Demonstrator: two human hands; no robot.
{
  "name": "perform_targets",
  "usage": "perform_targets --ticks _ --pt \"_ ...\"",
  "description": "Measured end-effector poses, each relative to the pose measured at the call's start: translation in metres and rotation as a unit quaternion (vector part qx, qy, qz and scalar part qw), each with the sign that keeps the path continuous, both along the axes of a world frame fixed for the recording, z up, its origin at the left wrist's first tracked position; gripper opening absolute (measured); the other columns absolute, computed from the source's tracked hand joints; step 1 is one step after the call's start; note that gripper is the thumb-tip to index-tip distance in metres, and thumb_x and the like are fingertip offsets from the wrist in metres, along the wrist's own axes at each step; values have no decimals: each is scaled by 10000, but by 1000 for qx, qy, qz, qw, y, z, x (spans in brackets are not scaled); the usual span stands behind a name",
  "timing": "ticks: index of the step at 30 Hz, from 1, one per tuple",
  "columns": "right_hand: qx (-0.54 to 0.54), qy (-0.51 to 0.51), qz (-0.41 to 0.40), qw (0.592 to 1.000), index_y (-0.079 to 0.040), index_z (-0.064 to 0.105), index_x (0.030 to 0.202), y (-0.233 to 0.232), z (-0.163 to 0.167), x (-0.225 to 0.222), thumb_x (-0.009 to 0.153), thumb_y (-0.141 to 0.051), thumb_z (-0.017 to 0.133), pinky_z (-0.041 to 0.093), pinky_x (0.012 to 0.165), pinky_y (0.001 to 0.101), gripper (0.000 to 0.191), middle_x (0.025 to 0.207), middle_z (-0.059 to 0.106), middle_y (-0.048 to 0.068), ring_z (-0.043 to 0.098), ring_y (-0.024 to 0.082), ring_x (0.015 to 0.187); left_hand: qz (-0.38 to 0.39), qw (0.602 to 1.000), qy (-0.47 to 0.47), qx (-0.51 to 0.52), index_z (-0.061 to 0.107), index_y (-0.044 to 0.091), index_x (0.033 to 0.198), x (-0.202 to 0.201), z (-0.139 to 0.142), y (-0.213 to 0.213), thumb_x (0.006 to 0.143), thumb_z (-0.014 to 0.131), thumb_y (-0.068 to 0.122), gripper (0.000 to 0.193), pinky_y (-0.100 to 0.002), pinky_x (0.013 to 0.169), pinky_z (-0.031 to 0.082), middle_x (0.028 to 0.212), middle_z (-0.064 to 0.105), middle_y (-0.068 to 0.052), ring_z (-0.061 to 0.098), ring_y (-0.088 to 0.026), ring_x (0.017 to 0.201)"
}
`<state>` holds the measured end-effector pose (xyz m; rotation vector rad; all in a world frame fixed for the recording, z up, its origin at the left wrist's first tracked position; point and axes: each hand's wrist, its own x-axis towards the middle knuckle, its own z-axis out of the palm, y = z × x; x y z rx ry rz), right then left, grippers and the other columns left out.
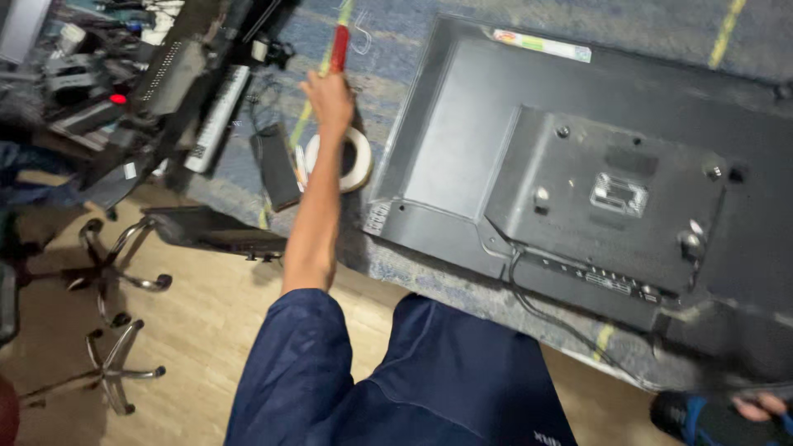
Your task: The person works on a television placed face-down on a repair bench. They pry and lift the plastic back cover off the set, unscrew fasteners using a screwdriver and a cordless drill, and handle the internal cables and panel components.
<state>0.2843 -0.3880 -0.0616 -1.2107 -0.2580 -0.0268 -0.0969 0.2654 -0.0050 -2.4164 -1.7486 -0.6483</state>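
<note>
A red-handled tool [339, 47] is gripped in the left hand [328, 97], the fingers closed round its lower end, and it is held out over the blue-grey work surface [429, 58], well beyond the table's near edge. Just beneath the forearm a roll of white tape [357, 161] lies flat, with a dark rectangular block [275, 168] beside it. To the right, a flat-screen television [578, 165] is laid face down (its black back panel and a trailing cable are seen). The right hand [764, 405] is glimpsed at the lower right corner; whether it is open or closed cannot be told.
</note>
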Motion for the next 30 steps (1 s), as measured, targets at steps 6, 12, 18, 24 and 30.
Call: perform_targets --ticks 6,12,18,24,30 --pt "-55 75 148 985 -25 566 1432 -35 38 -34 1015 -176 679 526 1023 386 458 1266 725 154 678 273 1091 -63 858 -479 -175 645 28 956 1 -1 -40 912 717 62 91 -317 673 517 814 690 -108 679 -199 735" --pt "-365 16 233 901 2 575 1381 -12 124 -92 1013 -80 648 533 1135 406 384 1206 725 152 683 271 1123 -120 457 -733 -489 662 -26 1101 52 -13 -179 972 678 -10 131 -253 683 553 903 723 -108 678 -152 763" --pt "-430 103 244 863 -21 646 1257 80 194 -135 803 15 730 585 930 434 463 1027 739 142 738 265 968 -143 267 -751 -587 652 -29 1107 80 -21 -246 1061 649 175 209 -267 681 579 901 710 -109 699 -163 788" --pt "-510 -35 274 815 13 702 1146 120 206 -139 779 -69 830 602 846 379 397 991 739 161 728 244 887 -145 278 -754 -577 637 -63 1171 81 -27 -248 1062 615 154 244 -355 827 639 1016 730 -168 745 -209 878" --pt "-552 -31 285 783 9 700 1175 122 207 -128 804 -72 835 599 822 371 403 998 734 151 725 255 911 -146 273 -747 -588 626 -68 1191 74 -25 -250 1071 609 137 238 -377 896 633 1105 730 -201 754 -236 950"
